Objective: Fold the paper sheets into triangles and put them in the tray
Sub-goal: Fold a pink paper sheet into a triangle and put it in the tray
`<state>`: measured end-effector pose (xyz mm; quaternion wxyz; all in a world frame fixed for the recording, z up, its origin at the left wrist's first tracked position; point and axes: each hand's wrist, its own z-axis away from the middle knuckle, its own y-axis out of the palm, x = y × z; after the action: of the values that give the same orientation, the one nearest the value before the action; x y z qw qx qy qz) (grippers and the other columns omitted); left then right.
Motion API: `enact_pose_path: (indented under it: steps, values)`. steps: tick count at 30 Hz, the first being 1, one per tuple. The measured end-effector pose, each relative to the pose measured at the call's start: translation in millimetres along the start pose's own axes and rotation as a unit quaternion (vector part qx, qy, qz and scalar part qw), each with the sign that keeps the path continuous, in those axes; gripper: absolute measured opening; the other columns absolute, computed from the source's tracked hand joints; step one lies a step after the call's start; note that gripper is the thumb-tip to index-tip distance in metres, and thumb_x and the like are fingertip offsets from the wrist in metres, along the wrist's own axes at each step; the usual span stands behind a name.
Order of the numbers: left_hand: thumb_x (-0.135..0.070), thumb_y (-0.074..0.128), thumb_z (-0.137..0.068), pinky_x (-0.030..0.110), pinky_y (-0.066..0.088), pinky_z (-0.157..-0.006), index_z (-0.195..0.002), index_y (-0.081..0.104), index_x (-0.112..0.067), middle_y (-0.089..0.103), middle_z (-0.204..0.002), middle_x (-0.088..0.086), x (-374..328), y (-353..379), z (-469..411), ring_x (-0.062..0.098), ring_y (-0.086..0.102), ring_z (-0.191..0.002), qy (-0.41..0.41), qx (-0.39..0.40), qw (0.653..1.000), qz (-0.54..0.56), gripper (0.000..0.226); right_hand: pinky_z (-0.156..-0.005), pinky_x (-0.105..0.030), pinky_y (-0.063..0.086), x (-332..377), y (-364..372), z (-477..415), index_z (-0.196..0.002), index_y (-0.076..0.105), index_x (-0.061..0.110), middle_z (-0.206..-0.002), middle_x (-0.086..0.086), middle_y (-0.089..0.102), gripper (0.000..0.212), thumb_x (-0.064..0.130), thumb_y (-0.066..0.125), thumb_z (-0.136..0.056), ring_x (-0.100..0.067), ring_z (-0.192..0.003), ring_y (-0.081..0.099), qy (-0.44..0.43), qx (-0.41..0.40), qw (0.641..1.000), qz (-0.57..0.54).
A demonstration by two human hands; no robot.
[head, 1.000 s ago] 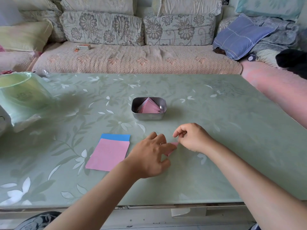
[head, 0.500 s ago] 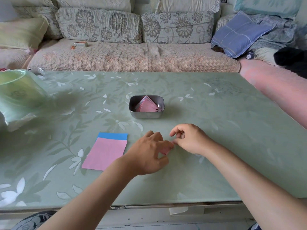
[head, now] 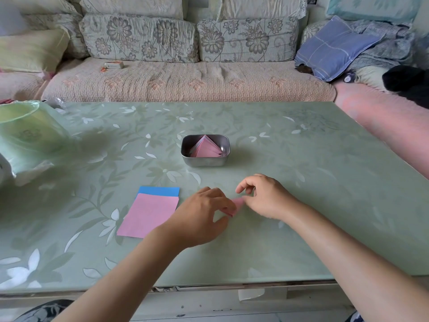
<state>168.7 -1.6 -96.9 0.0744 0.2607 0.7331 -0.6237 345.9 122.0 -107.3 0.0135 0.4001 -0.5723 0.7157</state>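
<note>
Green floral table [head: 301, 205]: metal tray [head: 205, 160], pink-over-blue paper stack [head: 148, 214], green plastic bag [head: 25, 140].

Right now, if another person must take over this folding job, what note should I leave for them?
Left hand: its grip pinches the small pink paper piece just above the table.
Right hand: fingertips on the other end of the same piece.
Metal tray: stands beyond the hands and holds a stack of folded pink triangles.
Flat sheets: a pink sheet lies left of the hands, over a blue sheet.
Done: several triangles in the tray.
Left: finish this piece, put it in the tray, then fold the pink and blue sheets.
</note>
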Motion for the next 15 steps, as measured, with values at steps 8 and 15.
enact_pose_path:
  steps: [8, 15]
  values:
    - [-0.028, 0.065, -0.095, 0.036, 0.048, -0.053, -0.085, 0.077, -0.016, 0.066, -0.077, 0.002, 4.9, 5.8, -6.0, 0.024, 0.056, -0.063, 0.105, -0.09, 0.986, -0.096, 0.019, -0.067, -0.01, 0.035, 1.3, 1.8, 2.8, -0.088, 0.063, 0.045, -0.095, 0.014, 0.055, 0.021, 0.042, 0.08, -0.076, 0.009, -0.078, 0.052, -0.022, -0.001, 1.0, 0.005]
    - [-0.015, 0.071, -0.091, 0.033, 0.043, -0.043, -0.09, 0.075, -0.015, 0.062, -0.074, 0.001, 11.5, 7.6, -4.4, 0.022, 0.05, -0.057, 0.173, -0.086, 0.97, -0.148, 0.004, -0.076, -0.019, 0.042, 0.8, 1.3, 3.5, -0.09, 0.066, 0.042, -0.094, 0.014, 0.054, 0.02, 0.047, 0.08, -0.076, 0.0, -0.085, 0.055, -0.022, 0.0, 1.0, 0.01]
